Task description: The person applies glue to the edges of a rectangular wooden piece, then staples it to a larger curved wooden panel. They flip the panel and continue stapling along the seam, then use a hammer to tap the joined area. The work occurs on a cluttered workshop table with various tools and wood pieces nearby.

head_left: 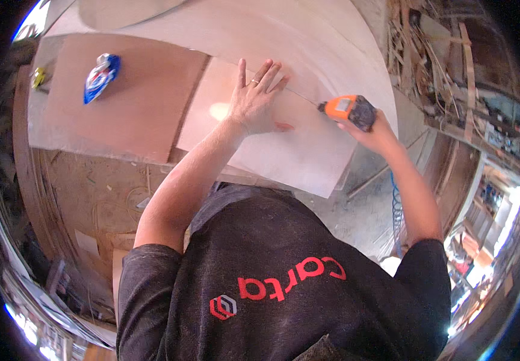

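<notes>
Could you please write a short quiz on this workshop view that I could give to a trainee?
1. Which hand holds the orange-and-black tool?
2. True or false: the left hand is closed in a fist.
3. The blue-and-white packet lies on: (a) the floor, (b) the brown sheet, (c) the person's sleeve.

Key:
1. The right hand.
2. False: its fingers are spread, over the pale sheet.
3. b
</notes>
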The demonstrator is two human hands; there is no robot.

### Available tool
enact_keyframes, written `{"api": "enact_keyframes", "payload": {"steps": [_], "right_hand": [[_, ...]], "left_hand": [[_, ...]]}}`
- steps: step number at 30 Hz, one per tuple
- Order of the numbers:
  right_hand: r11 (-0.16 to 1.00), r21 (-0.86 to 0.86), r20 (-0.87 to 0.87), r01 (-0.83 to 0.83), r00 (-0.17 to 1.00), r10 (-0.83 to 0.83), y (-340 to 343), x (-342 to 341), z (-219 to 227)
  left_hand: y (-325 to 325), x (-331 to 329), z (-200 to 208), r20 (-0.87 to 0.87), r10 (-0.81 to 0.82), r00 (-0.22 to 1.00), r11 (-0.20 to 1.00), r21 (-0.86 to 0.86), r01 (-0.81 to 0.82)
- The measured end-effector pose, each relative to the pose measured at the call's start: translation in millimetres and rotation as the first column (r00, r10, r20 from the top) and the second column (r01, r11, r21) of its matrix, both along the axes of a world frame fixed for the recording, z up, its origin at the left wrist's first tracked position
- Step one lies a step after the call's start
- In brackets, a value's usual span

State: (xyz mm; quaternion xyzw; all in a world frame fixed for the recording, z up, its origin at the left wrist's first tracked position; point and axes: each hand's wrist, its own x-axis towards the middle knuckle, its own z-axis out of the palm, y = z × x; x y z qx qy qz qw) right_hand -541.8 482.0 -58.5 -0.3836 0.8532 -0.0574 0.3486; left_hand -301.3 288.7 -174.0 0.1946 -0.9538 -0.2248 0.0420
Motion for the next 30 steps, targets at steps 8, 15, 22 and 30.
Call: {"api": "enact_keyframes", "payload": {"steps": [8, 15, 22, 30], "right_hand": [[0.981, -0.15, 0.129, 0.123, 0.986, -0.104, -40, 34, 23], [0.979, -0.181, 0.083, -0.094, 0.99, 0.11, -133, 77, 17], [0.947, -0.257, 0.096, -0.195, 0.97, 0.225, -173, 88, -23], [0.969, -0.234, 0.126, -0.081, 0.986, 0.112, -181, 100, -22]], "left_hand": [[-19, 158, 16, 0.186, 0.001, 0.983, 1.0, 0.007, -0.002], [-32, 163, 3, 0.184, -0.132, 0.974, 0.991, 0.042, 0.127], [-35, 167, -8, 0.062, -0.052, 0.997, 0.989, 0.144, 0.043], [-37, 169, -6, 0.078, -0.067, 0.995, 0.983, 0.173, 0.053]]}}
